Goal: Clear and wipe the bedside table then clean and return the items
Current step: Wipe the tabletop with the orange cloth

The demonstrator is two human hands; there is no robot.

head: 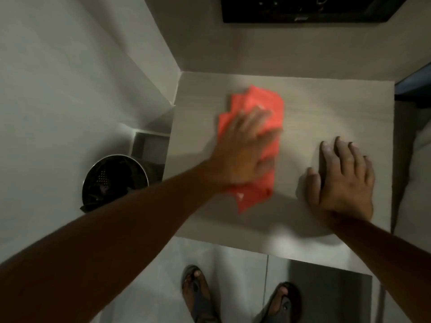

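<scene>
Pressing crumpled orange cloth (254,145) onto smooth table (338,108) (both hands' fingers (258,117) splayed flat)

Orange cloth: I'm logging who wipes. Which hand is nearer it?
Left. The left hand presses flat on the orange cloth; the right hand rests apart, to its right.

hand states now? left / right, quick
Left hand: open, palm flat, pressing the red cloth onto the table.
Right hand: open, fingers spread, flat on the table, holding nothing.
</scene>
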